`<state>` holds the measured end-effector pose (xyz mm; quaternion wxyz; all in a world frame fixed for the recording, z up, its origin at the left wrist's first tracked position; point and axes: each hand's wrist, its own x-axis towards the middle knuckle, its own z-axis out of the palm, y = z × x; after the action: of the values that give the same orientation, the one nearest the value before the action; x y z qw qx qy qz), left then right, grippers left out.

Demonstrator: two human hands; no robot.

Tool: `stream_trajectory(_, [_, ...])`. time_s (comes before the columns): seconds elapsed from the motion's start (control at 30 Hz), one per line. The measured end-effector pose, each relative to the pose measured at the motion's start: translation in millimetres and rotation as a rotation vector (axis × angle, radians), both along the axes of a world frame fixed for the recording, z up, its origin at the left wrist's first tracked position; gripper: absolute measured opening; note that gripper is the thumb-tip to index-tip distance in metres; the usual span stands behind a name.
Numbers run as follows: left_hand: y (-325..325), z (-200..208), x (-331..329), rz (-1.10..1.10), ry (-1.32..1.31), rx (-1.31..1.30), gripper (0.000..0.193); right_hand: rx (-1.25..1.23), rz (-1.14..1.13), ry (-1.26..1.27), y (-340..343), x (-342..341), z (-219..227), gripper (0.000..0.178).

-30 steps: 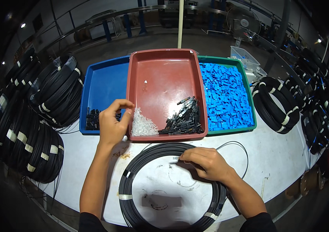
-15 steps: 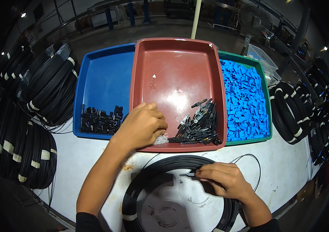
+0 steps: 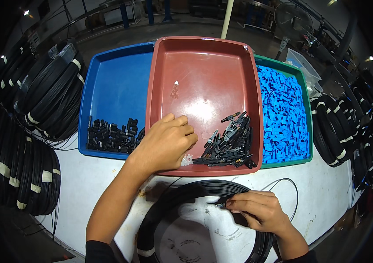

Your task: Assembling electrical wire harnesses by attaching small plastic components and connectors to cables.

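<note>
Left hand (image 3: 165, 144) curls over small clear parts (image 3: 188, 159) (grip hidden); right hand (image 3: 256, 209) pinches the cable end (image 3: 220, 203), connector not yet fitted.

one package shows: a clear plastic bag (image 3: 303, 65) lying beyond the green tray's (image 3: 303, 83) far right corner, crumpled and see-through. no labels, signs or screens are visible.

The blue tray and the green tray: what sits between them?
In the head view, a red tray sits between the blue tray and the green tray. It holds a pile of black connectors, and the left hand reaches into it.
</note>
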<state>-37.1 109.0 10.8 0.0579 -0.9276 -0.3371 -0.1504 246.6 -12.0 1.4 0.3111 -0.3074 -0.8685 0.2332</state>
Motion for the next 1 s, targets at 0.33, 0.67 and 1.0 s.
stream_trajectory(0.33, [3.3, -5.4, 5.8, -0.087, -0.023, -0.090, 0.016, -0.005, 0.000, 0.011, -0.4, 0.5, -0.4, 0.033])
stream_trajectory(0.67, [4.0, -5.9, 4.2, -0.120, 0.032, -0.078, 0.006, -0.016, 0.004, 0.012, -0.8, 0.1, 1.7, 0.032])
stream_trajectory(1.0, [2.8, -3.2, 2.0, -0.053, 0.010, -0.071, 0.010, -0.012, -0.005, 0.001, -1.7, -0.7, 4.7, 0.030])
